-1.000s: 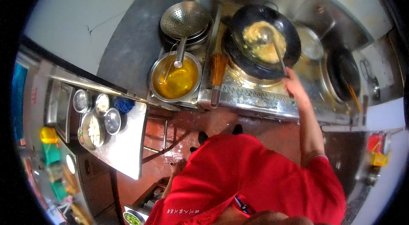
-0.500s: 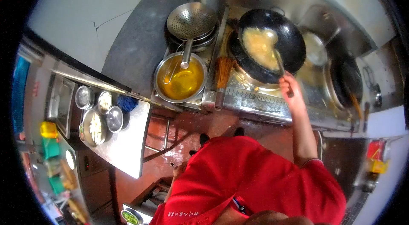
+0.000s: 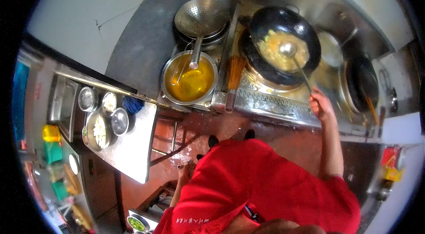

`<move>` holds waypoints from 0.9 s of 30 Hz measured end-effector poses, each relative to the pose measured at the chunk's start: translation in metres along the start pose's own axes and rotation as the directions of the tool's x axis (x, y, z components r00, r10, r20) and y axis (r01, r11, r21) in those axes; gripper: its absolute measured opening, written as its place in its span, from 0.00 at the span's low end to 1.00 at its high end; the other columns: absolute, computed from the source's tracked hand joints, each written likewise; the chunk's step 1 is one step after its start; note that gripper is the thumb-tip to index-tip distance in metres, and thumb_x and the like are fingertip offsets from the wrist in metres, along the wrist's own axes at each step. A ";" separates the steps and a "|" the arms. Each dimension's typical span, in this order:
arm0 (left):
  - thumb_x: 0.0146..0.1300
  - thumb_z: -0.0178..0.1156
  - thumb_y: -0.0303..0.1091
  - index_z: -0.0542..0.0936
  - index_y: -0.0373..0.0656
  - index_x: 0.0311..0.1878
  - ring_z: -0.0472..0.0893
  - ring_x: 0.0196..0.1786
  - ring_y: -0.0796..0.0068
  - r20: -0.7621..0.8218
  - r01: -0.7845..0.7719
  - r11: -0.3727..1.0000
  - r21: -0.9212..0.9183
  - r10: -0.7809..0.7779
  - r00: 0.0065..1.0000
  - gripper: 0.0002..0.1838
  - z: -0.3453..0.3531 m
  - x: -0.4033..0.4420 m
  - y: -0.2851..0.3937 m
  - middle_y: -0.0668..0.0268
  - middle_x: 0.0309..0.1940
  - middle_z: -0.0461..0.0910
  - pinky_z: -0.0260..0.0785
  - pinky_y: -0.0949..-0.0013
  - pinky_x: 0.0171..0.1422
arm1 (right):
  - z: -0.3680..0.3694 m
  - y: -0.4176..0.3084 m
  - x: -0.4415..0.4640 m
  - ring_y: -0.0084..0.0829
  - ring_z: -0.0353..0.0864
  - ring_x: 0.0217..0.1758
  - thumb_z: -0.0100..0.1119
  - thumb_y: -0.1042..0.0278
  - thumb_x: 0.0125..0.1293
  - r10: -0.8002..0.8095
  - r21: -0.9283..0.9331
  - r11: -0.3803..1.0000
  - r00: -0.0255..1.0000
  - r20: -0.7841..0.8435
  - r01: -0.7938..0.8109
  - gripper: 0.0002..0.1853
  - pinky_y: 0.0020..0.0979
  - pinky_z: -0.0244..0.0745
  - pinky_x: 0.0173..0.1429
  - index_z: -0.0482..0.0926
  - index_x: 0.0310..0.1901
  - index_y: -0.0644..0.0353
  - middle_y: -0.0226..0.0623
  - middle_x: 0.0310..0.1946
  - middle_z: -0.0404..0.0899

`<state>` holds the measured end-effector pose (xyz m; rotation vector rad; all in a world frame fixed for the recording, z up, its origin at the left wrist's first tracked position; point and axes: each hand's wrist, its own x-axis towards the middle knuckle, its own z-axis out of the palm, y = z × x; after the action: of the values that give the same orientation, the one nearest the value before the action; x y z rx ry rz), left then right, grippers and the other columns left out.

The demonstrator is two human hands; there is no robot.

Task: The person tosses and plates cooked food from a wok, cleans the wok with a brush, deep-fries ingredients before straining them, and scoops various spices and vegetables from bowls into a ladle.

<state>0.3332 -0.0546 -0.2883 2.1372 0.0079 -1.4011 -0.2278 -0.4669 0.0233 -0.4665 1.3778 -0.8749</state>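
Note:
My right hand (image 3: 322,104) is closed round the handle of a metal ladle (image 3: 287,49). The ladle's bowl rests in yellowish food (image 3: 271,52) with liquid, inside a black wok (image 3: 306,34) on the stove. My left hand (image 3: 183,172) hangs low beside my body, and its fingers are too small and dim to make out. Left of the wok lies a brush (image 3: 234,77) with brown bristles. Further left, a perforated strainer (image 3: 200,17) sits above a metal pot of yellow oil (image 3: 189,79), its handle reaching over the pot.
A second dark wok (image 3: 361,84) stands at the right of the stove. On the left, a metal table (image 3: 133,158) holds several bowls, one with pale food (image 3: 99,132), and a blue cloth (image 3: 133,104). A bowl of green pieces (image 3: 137,224) is at the bottom.
My right hand has moved to the right and down with the ladle. The ladle's bowl has shifted within the wok, and the food has spread out.

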 end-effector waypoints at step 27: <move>0.58 0.68 0.40 0.82 0.36 0.47 0.84 0.39 0.63 -0.121 -0.024 0.975 -0.219 -0.003 0.993 0.19 0.026 -0.024 -0.004 0.57 0.38 0.84 0.77 0.55 0.42 | -0.041 0.011 0.030 0.15 0.62 0.13 0.55 0.66 0.72 -0.132 -0.291 0.947 0.991 0.026 0.134 0.31 0.16 0.57 0.13 0.60 0.75 0.49 0.29 0.31 0.77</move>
<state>0.2991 -0.0563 -0.2771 2.0293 0.1900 -1.2021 -0.2655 -0.4750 -0.0107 -0.7972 1.4904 -0.7784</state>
